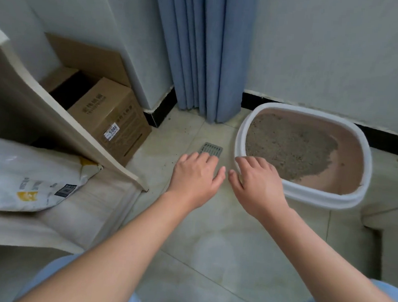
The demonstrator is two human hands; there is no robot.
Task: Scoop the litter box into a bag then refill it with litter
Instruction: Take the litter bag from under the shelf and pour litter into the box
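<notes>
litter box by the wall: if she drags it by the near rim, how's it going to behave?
The litter box looks like rigid plastic, so it should probably slide on the smooth tile floor rather than flex. The litter is heaped toward the left and back, so weight likely sits unevenly. Loose grains may shift if jerked.

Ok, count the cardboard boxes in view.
2. One box with a label stands on the floor left of the curtain; an open box sits behind it against the wall. More may be hidden behind the board.
</notes>
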